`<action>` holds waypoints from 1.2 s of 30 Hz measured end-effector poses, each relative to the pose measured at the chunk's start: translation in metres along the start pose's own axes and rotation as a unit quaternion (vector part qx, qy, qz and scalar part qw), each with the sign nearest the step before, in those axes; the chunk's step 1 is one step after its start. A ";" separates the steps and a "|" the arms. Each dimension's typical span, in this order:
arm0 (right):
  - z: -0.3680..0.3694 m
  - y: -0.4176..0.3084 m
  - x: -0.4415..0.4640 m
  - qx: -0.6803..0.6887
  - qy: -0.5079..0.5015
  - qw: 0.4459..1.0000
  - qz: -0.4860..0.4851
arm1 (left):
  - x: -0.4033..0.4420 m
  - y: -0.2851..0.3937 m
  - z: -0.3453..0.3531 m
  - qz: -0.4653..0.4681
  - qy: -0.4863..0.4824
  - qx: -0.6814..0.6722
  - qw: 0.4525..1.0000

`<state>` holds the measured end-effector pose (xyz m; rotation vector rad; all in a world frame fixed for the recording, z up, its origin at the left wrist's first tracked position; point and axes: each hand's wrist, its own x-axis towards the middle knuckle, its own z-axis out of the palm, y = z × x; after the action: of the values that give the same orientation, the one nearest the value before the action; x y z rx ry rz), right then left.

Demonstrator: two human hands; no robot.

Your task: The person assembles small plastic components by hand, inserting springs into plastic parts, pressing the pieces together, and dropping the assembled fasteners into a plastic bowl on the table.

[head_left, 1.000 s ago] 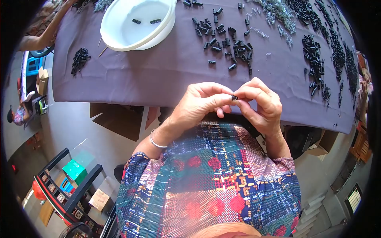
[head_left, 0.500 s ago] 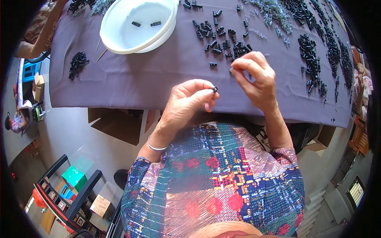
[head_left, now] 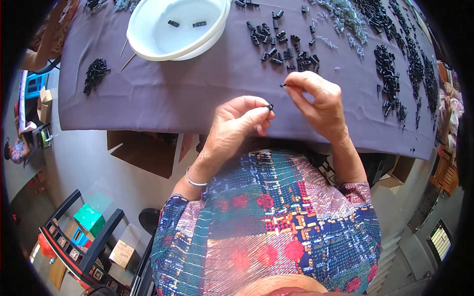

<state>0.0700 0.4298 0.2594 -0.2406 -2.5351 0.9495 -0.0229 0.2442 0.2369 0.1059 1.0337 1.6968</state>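
Observation:
My left hand [head_left: 234, 123] is closed in a pinch, with a small black plastic piece [head_left: 269, 107] showing a ring-like end between thumb and forefinger. To its right, my right hand [head_left: 318, 101] is raised over the cloth. A tiny black plastic piece [head_left: 282, 85] sticks out from its pinched fingertips. The two pieces are apart. Just beyond the hands lies a loose group of black plastic pieces [head_left: 276, 54], several of them short cylinders. Farther right is a heap of silvery springs [head_left: 345, 22].
A white basin [head_left: 180, 52] with two black pieces inside stands at the back left. Beside it are a thin stick [head_left: 127, 62] and a black pile [head_left: 96, 74]. More black piles [head_left: 387, 69] cover the right side of the cloth-covered table [head_left: 163, 98]. Another person's arm [head_left: 42, 56] shows at far left.
The lone black piece near the loose group is gone from the cloth, and a black piece now shows at my right fingertips. My left hand keeps its pinch. The view has shifted slightly.

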 end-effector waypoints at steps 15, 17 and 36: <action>-0.023 -0.018 -0.045 0.329 0.074 0.921 0.198 | 0.010 -0.005 0.031 0.005 -0.029 0.065 0.997; -0.022 -0.019 -0.047 0.291 0.088 0.935 0.181 | 0.010 -0.007 0.035 0.016 -0.023 0.069 0.997; -0.012 -0.019 -0.053 0.213 0.132 0.956 0.151 | 0.008 -0.015 0.050 0.094 0.050 0.167 0.980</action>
<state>0.1221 0.4068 0.2625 -0.5908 -2.0240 1.4453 0.0121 0.2799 0.2549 0.3479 1.4162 1.6958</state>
